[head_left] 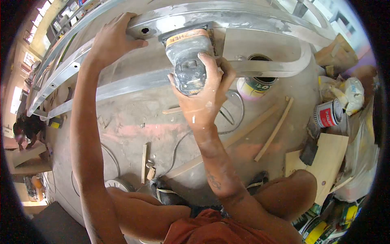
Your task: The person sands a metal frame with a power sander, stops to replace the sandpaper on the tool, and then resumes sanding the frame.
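My right hand (207, 87) is wrapped round the dusty body of a power sander (187, 61) with an orange band. The sander's flat pad lies against the side of a grey metal frame (252, 20) with whitish patches. At the upper left, my left hand (115, 38) rests on the frame's bar, fingers spread and thumb apart, close to a round hole in the metal. The lower rail (134, 81) of the frame runs beneath both hands. Part of the pad's face is hidden against the metal.
An open paint can (258, 86) stands under the frame's curved end. Wooden strips (274, 128) and a cable (175, 150) lie on the floor. A red-labelled can (328, 114), boards (331, 156) and plastic bags are at the right. My knees and feet are below.
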The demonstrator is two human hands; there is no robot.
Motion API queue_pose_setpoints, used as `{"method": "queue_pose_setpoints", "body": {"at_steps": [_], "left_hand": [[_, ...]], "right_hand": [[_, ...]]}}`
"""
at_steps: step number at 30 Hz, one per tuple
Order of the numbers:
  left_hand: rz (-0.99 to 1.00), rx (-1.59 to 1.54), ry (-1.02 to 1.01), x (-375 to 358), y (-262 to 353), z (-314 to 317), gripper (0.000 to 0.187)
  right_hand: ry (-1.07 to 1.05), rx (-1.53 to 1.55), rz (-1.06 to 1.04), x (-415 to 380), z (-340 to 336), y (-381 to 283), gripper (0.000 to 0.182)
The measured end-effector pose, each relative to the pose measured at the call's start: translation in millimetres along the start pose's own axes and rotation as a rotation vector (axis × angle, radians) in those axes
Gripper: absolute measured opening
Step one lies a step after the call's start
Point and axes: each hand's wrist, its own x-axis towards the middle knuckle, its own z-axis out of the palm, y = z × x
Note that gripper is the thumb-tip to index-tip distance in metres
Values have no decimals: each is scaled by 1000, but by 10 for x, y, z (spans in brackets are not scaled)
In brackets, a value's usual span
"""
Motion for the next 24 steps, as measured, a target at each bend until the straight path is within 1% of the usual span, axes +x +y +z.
{"method": "queue_pose_setpoints", "body": {"at_steps": [2, 6, 9, 10, 11, 13, 15, 17, 18, 19, 20, 21, 23, 24], "left_hand": [[-51, -19, -49, 13, 67, -42, 74], [-18, 6, 1, 9, 44, -15, 72], [-24, 21, -13, 4, 56, -41, 72], [4, 21, 0, 2, 40, -38, 72], [31, 23, 13, -4, 27, -37, 72], [26, 15, 19, -16, 16, -16, 73], [25, 5, 25, -8, 35, -21, 73], [-36, -16, -28, 7, 68, -57, 74], [-34, -10, -27, 15, 43, -56, 74], [15, 5, 13, 0, 10, -32, 74], [63, 19, 52, -16, 1, -22, 74], [62, 19, 50, -15, 4, -26, 74], [-8, -19, -17, 3, 46, -43, 76], [-8, -19, -17, 12, 51, -49, 76]], "right_hand": [[-9, -33, 28, 11, -17, -34, 80], [-46, -60, 102, 13, -55, -63, 79], [-28, -72, 68, 7, -95, -15, 80], [-29, -70, 68, 10, -109, -4, 80], [3, -69, 88, 19, -127, 10, 79], [35, -67, 107, 20, -126, 18, 77], [18, -150, 102, 0, -123, 21, 78], [29, -105, 103, -44, -89, 37, 78], [36, -57, 101, -59, -56, 44, 78], [34, -54, 102, -62, -36, 58, 78], [24, -40, 50, -57, -24, 78, 82], [15, -28, -2, -50, -17, 91, 85], [18, -33, -19, -3, -32, 55, 84], [22, -34, -39, 30, -35, 26, 84]]}}
